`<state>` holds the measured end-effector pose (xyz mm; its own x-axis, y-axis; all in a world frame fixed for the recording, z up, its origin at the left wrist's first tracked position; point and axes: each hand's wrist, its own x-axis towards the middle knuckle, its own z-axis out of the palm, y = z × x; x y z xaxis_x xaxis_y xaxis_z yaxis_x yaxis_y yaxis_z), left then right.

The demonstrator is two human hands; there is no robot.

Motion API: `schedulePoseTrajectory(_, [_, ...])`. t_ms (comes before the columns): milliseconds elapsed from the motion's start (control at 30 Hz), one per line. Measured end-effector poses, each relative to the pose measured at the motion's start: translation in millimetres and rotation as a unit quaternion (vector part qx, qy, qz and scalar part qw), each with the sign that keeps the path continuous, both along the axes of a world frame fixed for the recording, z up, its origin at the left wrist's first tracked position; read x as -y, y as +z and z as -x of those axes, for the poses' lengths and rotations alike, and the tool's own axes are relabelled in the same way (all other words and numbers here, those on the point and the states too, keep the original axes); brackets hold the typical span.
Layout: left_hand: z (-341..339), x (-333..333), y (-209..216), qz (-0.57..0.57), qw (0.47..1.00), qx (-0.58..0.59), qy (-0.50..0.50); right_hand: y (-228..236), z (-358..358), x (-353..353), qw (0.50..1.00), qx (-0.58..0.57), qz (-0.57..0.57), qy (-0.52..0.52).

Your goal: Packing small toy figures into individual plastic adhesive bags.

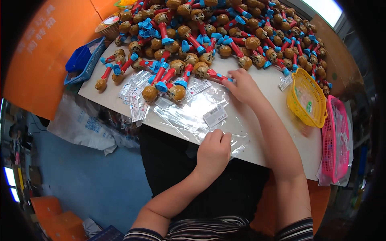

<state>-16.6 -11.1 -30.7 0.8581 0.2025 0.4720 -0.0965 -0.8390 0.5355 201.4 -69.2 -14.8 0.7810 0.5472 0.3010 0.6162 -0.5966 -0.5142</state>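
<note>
**Desk:** What do you have under the hands?

**Me:** I see a white table [277,132] from above. My left hand [214,152] lies at its near edge, fingers curled loosely down on a stack of clear plastic bags [189,114], pressing the near corner flat. It grips nothing that I can make out; it is just resting on the film.

**Desk:** And the right?

**Me:** My right hand [241,85] is stretched forward, well apart from the left. Its fingers are narrowed around the red handle of a toy [207,72] with a brown round head and a blue end. The head lies to the left of my fingers, touching the table at the near edge of the heap.

**Desk:** The heap?

**Me:** A big pile of the same toys [241,28] covers the far half of the table. A few lie loose on the far edge of the bags.

**Desk:** Anything else nearby?

**Me:** A white label [215,116] sits on the bags between my hands. Small printed slips [134,96] are fanned out left of the bags. To my right stands a yellow basket [307,98], with a pink basket [335,140] just beside it at the table's edge. A blue basket [82,60] sits off the far-left corner.
</note>
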Motion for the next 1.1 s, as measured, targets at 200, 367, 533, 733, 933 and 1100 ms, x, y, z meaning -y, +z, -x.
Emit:
schedulePoseTrajectory(200, [-1.8, -0.4, -2.5, -0.013, 0.999, 0.024, -0.047, 16.5, 7.7, 34.1, 0.996, -0.057, 0.020, -0.070])
schedulePoseTrajectory(367, [-6.7, 1.6, -2.3, 0.017, 1.000, 0.007, -0.018, 58.1, 96.7, 115.9, 0.929, -0.283, -0.238, 0.017])
schedulePoseTrajectory(533, [-17.4, 3.9, 10.2, 0.170, 0.985, -0.003, -0.004, 36.3, 178.8, 150.2, 0.958, -0.244, -0.150, -0.030])
schedulePoseTrajectory(733, [-17.9, 2.8, 22.2, 0.199, 0.979, 0.016, -0.040, 9.0, 192.3, 152.3, 0.995, 0.031, -0.090, -0.003])
schedulePoseTrajectory(933, [-10.6, 6.8, 26.9, 0.175, 0.981, -0.007, -0.090, 5.2, 192.9, 149.7, 0.984, 0.013, -0.164, -0.068])
schedulePoseTrajectory(1100, [-12.9, 9.6, 30.2, 0.172, 0.981, 0.047, -0.073, 4.2, 196.9, 148.8, 0.989, 0.012, -0.146, -0.017])
